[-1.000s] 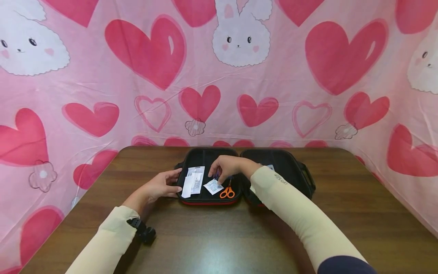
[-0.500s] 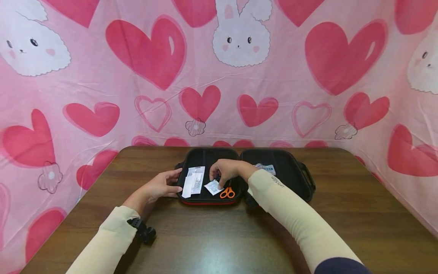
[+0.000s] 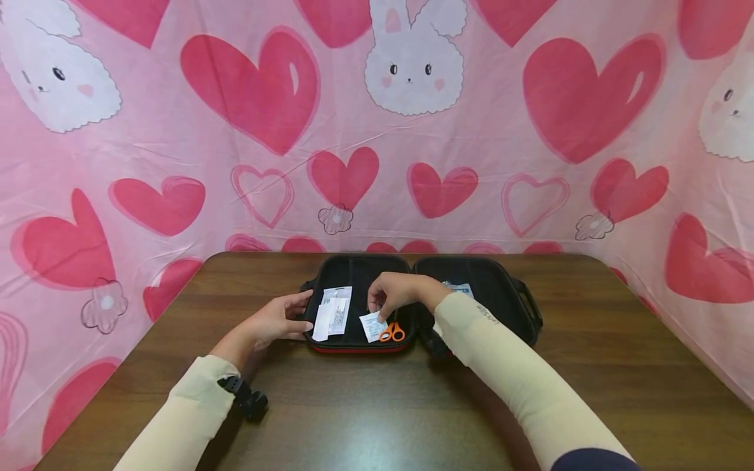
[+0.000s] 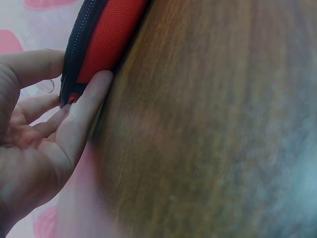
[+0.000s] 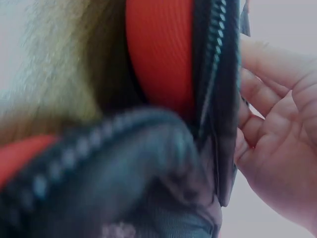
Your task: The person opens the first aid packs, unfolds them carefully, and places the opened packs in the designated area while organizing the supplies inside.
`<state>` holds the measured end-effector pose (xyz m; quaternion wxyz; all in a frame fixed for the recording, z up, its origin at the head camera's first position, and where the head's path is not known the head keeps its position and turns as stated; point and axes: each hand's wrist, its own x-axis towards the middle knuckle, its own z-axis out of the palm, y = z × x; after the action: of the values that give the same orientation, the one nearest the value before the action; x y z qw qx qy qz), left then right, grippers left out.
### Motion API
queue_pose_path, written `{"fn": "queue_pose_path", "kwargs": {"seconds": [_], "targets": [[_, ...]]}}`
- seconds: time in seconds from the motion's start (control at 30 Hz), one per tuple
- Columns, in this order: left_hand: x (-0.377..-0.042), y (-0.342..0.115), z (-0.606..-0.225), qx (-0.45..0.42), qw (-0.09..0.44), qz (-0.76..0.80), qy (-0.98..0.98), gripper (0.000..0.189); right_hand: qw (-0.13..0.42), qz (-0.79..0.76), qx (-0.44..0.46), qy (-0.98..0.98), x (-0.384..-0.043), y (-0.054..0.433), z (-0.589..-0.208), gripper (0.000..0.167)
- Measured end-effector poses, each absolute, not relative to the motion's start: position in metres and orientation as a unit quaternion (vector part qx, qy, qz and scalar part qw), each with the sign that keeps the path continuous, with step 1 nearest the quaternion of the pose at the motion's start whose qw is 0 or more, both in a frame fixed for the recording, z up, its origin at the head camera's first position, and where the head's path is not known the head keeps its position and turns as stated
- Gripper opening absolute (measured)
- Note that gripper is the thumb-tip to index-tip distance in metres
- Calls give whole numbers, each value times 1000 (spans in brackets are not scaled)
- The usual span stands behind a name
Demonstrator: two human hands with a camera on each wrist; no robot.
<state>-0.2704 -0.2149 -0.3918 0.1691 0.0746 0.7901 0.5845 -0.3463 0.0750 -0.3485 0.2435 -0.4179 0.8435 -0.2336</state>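
right grip [image 3: 398, 291] pinches the white packet [image 3: 372, 327] at its far right corner (left grip [image 3: 273, 318] holds the black case [image 3: 368, 269]).

A pink cloth [image 3: 341, 98] is hanging behind the surface [image 3: 618, 327] and covering both sides too. Reddish hearts [image 3: 583, 104] are filling much of it, with white rabbits [image 3: 415, 75] showing among the upper ones and outlined flowers [image 3: 336, 219] sitting lower down. Faint creases are crossing the cloth. The brown surface is showing wood grain and rounded far corners, while pale glare [image 3: 385, 399] is lying across its near part.
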Motion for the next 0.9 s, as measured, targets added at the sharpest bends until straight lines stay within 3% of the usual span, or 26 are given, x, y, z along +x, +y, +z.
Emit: {"fn": "queue_pose_path", "kwargs": {"seconds": [0.37,0.9], "targets": [[-271,-216,-392,80,171,585,789,83,256,-343,-361,829,-344,102,-332,9],[-271,-215,-393,81,169,581,792,82,133,-476,-280,823,-330,161,-318,10]]}}
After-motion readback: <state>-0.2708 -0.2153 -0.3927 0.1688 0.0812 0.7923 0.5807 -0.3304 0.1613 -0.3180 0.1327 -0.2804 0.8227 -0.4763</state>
